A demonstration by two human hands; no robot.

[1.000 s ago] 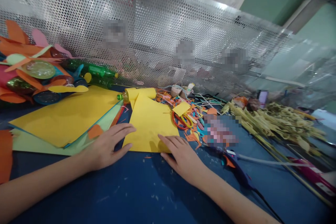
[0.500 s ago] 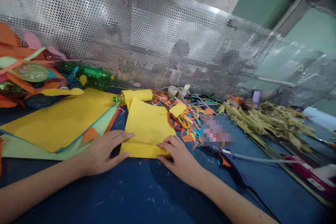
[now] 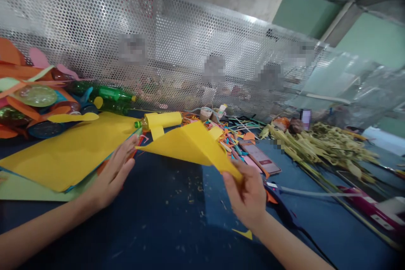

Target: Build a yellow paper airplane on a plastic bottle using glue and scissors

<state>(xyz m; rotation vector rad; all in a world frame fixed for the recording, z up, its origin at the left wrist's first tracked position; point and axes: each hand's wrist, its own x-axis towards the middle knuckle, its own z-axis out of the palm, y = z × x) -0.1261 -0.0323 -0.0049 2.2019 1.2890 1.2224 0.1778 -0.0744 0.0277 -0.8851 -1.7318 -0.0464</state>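
Clearly one left hand (image 3: 114, 175), one right hand (image 3: 249, 196) gripping one yellow sheet (image 3: 199, 143)

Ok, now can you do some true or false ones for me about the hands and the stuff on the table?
1. The right hand is holding yellow paper. True.
2. The left hand is squeezed into a fist. False: the left hand has its fingers stretched out.
3. The yellow-wrapped bottle is standing up. False: the yellow-wrapped bottle lies on its side.
4. The table is blue. True.
5. The phone is at the left edge of the picture. False: the phone lies right of the middle.
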